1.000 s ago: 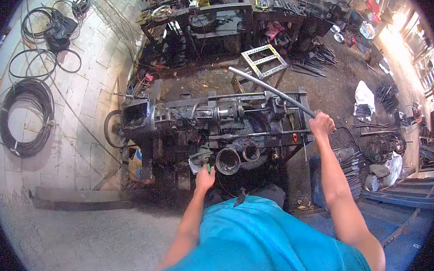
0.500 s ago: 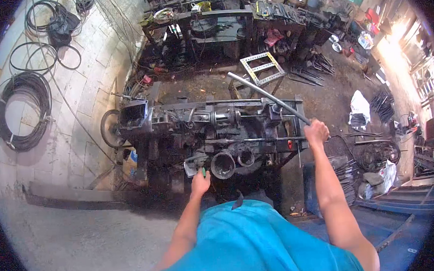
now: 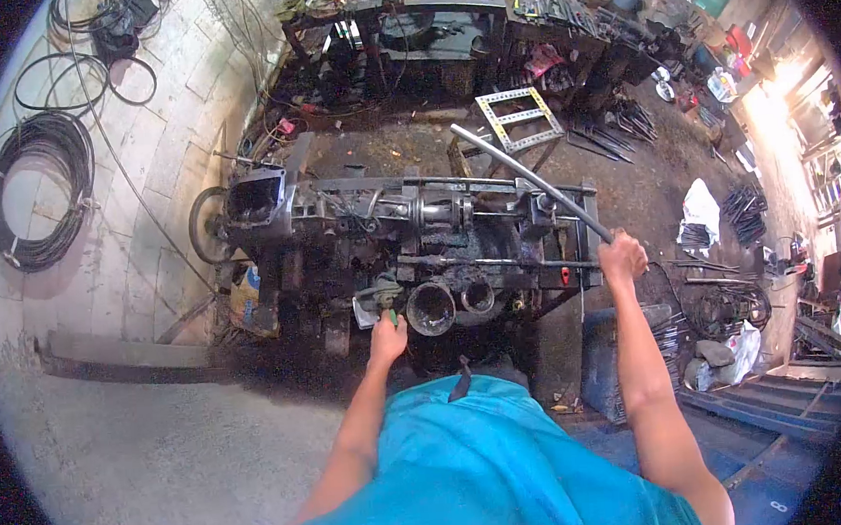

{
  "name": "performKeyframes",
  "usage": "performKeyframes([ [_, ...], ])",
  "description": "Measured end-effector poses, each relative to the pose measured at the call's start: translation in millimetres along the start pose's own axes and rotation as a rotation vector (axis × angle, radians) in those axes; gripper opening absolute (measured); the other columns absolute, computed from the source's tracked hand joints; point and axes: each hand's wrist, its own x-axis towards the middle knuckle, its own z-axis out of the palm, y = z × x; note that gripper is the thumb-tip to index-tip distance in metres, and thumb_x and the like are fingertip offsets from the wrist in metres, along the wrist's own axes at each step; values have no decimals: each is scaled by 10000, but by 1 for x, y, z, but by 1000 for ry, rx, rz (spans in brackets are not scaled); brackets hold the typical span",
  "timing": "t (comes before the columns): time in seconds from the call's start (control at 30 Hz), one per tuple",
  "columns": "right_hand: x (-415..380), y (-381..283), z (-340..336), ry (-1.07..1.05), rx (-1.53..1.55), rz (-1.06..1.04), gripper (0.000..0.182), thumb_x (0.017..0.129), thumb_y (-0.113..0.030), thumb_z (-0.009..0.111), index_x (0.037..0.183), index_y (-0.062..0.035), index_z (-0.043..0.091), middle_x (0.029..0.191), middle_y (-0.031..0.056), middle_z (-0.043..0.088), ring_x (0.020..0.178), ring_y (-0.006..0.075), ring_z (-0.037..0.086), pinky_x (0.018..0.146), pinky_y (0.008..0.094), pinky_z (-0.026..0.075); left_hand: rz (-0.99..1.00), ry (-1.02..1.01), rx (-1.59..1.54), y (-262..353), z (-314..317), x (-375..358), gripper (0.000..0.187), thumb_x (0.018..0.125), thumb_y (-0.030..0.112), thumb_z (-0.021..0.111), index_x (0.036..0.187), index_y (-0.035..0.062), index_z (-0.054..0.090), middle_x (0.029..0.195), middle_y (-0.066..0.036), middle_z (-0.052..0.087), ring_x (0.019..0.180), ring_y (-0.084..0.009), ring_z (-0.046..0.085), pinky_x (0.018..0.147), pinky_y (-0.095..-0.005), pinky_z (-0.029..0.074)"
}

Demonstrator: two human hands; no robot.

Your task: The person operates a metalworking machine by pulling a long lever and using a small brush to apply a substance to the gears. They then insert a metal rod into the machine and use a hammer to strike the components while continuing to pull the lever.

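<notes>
My right hand (image 3: pixel 622 256) is closed around the lower end of a long grey metal pipe (image 3: pixel 529 171). The pipe slants up and left across the right end of a greasy, lathe-like machine (image 3: pixel 340 210). My left hand (image 3: pixel 388 340) is closed at the machine's front edge, with a small green piece (image 3: pixel 391 316) at its fingers; its full shape is hidden. Just right of that hand sit a round metal cup (image 3: pixel 431 310) and a smaller metal ring (image 3: pixel 478 297). A red part (image 3: pixel 565 275) shows on the machine near my right hand.
A black wheel (image 3: pixel 208 225) stands at the machine's left end. Behind the machine are a yellow-and-white metal frame (image 3: pixel 520 120) and a cluttered workbench (image 3: pixel 424 10). Coiled wire (image 3: pixel 41 194) hangs on the left wall. Metal rods (image 3: pixel 745 214) and a white sack (image 3: pixel 698 212) lie to the right.
The view has tipped slightly, so the machine and background sit higher in the picture. Both hands keep their grips, and the pipe holds nearly the same slant over the machine.
</notes>
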Motion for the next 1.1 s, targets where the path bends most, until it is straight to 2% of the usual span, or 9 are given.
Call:
performKeyframes([
  [0.2, -1, -5, -8, -29, 1, 21, 240, 710, -232, 589, 904, -125, 683, 858, 191, 678, 831, 390, 655, 730, 493, 511, 41, 42, -20, -2, -2, 1, 321, 903, 259, 518, 1010, -43, 528, 883, -349, 599, 875, -516, 574, 772, -568, 449],
  [0.43, 3, 4, 10, -35, -13, 13, 241, 717, -231, 585, 909, -120, 682, 859, 185, 679, 827, 388, 653, 727, 494, 507, 35, -10, 31, -14, -1, 7, 361, 911, 302, 504, 995, -48, 540, 867, -336, 614, 862, -504, 591, 771, -557, 469],
  [0.53, 0, 0, 3, 28, -13, -19, 202, 691, -198, 581, 837, -79, 654, 829, 166, 685, 798, 371, 669, 720, 483, 520, 69, -9, 39, -9, -1, 11, 363, 911, 306, 503, 1000, -44, 539, 857, -340, 611, 858, -508, 590, 768, -561, 468],
  [0.63, -2, 2, -3, 25, -25, -37, 200, 681, -188, 593, 840, -85, 658, 824, 166, 682, 796, 370, 669, 712, 479, 522, 50, -23, 36, -9, 4, 8, 359, 912, 304, 499, 997, -43, 537, 852, -343, 609, 851, -513, 589, 766, -560, 469],
  [0.7, 0, 0, -2, -35, -15, -12, 240, 715, -208, 595, 922, -133, 690, 836, 177, 682, 802, 383, 662, 711, 481, 517, 84, -25, 59, -14, 1, 13, 352, 909, 298, 505, 987, -43, 537, 851, -345, 608, 844, -514, 591, 761, -560, 469],
  [0.83, -1, 2, 4, -46, -23, 9, 248, 705, -202, 593, 923, -136, 692, 841, 177, 684, 805, 385, 664, 712, 480, 521, 28, -20, 69, -7, -1, 9, 356, 899, 298, 516, 997, -43, 539, 865, -346, 609, 858, -511, 593, 768, -566, 466],
  [0.9, -2, -1, 0, 7, 12, 27, 193, 692, -198, 602, 846, -110, 678, 827, 151, 689, 799, 356, 674, 721, 461, 527, 33, -1, 52, -7, 1, 9, 356, 899, 299, 515, 996, -42, 544, 869, -344, 610, 861, -516, 589, 766, -565, 467],
  [1.03, 6, 2, 5, -3, -16, 17, 187, 692, -193, 598, 840, -120, 688, 831, 148, 693, 803, 350, 676, 716, 463, 529, 20, -15, 48, -4, -2, 7, 356, 901, 298, 512, 984, -46, 549, 871, -342, 609, 859, -508, 591, 759, -563, 467],
  [1.1, 4, 1, 3, -25, 15, 4, 225, 716, -193, 567, 899, -137, 685, 832, 182, 679, 796, 389, 661, 712, 493, 516, 22, -23, 63, -5, -6, 8, 354, 902, 296, 511, 982, -47, 550, 874, -341, 610, 859, -504, 593, 757, -562, 467],
])
